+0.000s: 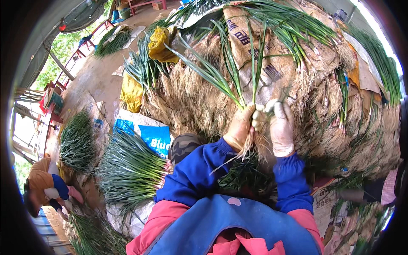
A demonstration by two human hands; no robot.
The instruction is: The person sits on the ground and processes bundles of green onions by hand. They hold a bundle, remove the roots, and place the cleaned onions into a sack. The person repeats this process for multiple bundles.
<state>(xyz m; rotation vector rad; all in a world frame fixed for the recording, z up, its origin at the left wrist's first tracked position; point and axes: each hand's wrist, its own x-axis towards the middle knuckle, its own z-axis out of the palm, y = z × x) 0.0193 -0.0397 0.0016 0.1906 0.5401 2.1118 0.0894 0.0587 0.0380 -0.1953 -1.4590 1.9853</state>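
My gloved left hand [241, 126] is closed around a small bunch of green onions [232, 91], whose leaves fan up and to the left and whose pale roots hang below the fist. Close beside it on the right, my gloved right hand [282, 127] is raised with its fingers bent near the stems. Thin green scraps blur at its fingertips; whether it grips them I cannot tell. Beyond both hands lies a broad heap of rooted onions [191, 98], partly under a woven sack [244, 41] bearing writing. Left of my sleeve, a large pile of onions [134, 172] lies with its white ends towards me.
A yellow plastic bag [131, 92] sits at the heap's left edge. More onion piles [77, 143] lie on the floor at left. A co-worker [47, 188] bends at the lower left; another person's checked sleeve [389, 188] shows at the right rim.
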